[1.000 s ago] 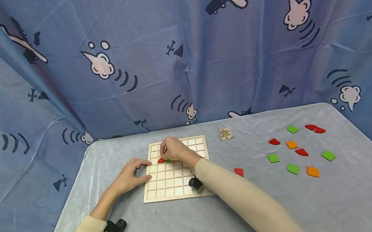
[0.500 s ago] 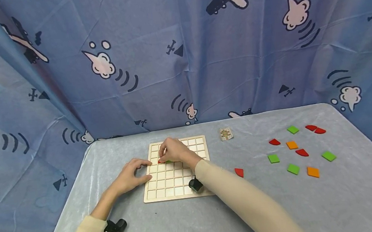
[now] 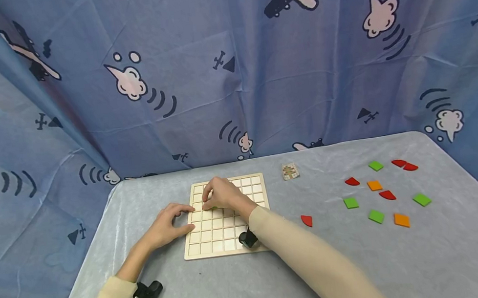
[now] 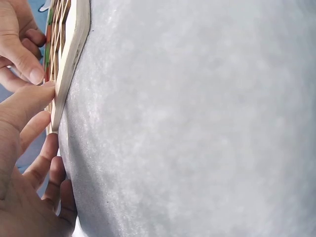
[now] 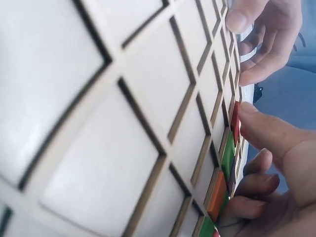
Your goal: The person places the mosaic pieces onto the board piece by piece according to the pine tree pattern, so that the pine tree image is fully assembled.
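Observation:
A light wooden grid board (image 3: 201, 248) lies on the table, its left edge touched by the thumb and fingers of my left hand (image 3: 166, 227). My right hand (image 3: 225, 195) reaches over the board's upper left part, thumb and finger bent together at a small red tile (image 5: 236, 121). That tile sits in a cell, under the fingertips in the head view. Beside it in the right wrist view, a green tile (image 5: 227, 154) and an orange tile (image 5: 216, 195) fill cells. The right hand's other fingers curl inward close over the board.
A small patterned card (image 3: 290, 171) lies right of the board. One red quarter-round tile (image 3: 306, 220) is near the right sleeve. Several loose tiles, including a green square (image 3: 376, 216) and an orange square (image 3: 402, 220), spread over the table's right side. A patterned blue curtain (image 3: 195, 75) hangs behind.
My right hand has shifted slightly left, and its fingertips now cover the red tile that showed beside them earlier. The left hand stays at the board's edge.

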A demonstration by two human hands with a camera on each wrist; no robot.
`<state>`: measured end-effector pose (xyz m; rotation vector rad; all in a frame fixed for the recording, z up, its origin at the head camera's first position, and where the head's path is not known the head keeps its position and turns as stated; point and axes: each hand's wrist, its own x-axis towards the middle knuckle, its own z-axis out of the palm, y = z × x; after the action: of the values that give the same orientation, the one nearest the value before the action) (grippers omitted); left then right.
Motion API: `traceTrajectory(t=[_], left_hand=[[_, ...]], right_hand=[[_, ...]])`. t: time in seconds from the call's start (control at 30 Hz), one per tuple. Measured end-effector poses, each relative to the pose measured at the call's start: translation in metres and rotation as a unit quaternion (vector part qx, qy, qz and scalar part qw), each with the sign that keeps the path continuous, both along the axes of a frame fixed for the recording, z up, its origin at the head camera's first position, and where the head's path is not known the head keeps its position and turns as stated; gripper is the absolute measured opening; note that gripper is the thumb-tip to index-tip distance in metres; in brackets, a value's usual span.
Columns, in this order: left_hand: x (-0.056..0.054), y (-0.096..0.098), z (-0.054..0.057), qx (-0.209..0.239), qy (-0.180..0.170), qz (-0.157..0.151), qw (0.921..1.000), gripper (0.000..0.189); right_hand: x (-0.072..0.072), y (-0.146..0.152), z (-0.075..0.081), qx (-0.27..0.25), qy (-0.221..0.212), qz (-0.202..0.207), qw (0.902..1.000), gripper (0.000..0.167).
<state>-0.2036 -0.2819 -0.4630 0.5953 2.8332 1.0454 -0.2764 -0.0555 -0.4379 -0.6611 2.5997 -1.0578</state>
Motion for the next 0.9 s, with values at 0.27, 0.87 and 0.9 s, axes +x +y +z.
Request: traceTrajectory(t=[0.27,0.87,0.9], left_hand=[[0.0001,0.0011,0.0001,0.002,0.003,0.000,1.0000,0.042],[0.0003,0.0016,-0.0003,-0.001,0.001,0.004,1.0000,0.042],[0.0004,0.0016,-0.0003,0.000,0.001,0.004,1.0000,0.041]], right_hand=[[0.0045,-0.0020,-0.0008,0.016,-0.017,-0.038,0.9990,0.011],[0.0096,-0.0007,0.0024,0.020,-0.036,-0.065,0.9971,0.010],[0.0095,-0.0001,0.0030,0.017,-0.037,-0.063,0.9972,0.010]])
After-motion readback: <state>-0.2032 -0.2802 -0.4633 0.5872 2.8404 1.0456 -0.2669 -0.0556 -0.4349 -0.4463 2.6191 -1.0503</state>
